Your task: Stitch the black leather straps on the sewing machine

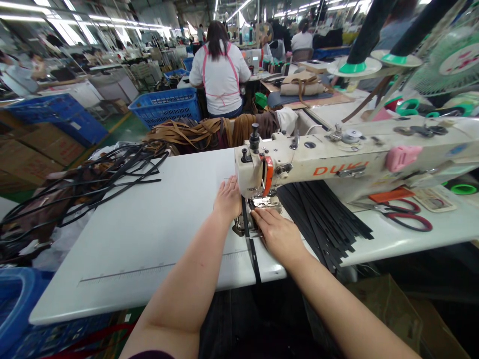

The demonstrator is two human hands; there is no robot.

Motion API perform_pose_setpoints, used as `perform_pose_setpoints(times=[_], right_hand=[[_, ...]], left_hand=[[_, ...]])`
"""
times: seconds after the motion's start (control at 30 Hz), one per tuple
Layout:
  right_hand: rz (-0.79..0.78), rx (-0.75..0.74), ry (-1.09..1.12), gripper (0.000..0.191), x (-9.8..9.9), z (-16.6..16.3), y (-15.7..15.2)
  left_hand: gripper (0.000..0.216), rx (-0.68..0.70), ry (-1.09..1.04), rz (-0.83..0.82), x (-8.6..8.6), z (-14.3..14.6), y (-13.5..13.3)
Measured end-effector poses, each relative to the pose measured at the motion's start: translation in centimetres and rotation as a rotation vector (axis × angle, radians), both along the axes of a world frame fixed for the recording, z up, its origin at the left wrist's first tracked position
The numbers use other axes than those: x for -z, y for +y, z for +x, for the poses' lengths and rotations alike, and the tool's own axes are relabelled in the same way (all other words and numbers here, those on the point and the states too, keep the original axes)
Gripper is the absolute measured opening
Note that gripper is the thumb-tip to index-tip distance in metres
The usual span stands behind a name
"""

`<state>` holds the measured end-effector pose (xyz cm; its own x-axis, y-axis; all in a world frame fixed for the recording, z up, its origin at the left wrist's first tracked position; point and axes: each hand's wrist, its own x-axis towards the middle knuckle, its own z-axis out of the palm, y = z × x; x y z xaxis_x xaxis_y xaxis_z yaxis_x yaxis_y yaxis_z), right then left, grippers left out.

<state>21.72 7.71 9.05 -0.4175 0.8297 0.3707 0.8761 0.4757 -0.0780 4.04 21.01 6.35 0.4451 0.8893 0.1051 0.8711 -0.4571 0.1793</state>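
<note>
A narrow black strap (pixel 255 259) runs from the table's front edge up under the head of a sewing machine (pixel 299 162). My left hand (pixel 227 202) rests on the table at the left side of the machine head, fingers stretched forward. The machine head hides part of its inner side. My right hand (pixel 279 234) lies flat by the needle plate, with its fingertips beside the strap. Its thumb is hidden. Several more black straps (pixel 324 219) lie in a fanned pile right of my right hand, under the machine arm.
Red-handled scissors (pixel 407 217) lie at the right. Long black cords (pixel 123 174) spill over the left side of the white table (pixel 168 209). Brown straps (pixel 209 132) hang behind it, near a blue basket (pixel 168 105). A co-worker (pixel 222 75) sits ahead, back turned.
</note>
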Motion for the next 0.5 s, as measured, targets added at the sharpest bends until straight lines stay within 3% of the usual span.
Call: perform_pose_setpoints(times=[0.5], right_hand=[[0.025,-0.001,0.013,0.033,0.28,0.63,-0.94]], left_hand=[[0.046,-0.013,-0.013,0.011,0.17,0.09,-0.09]])
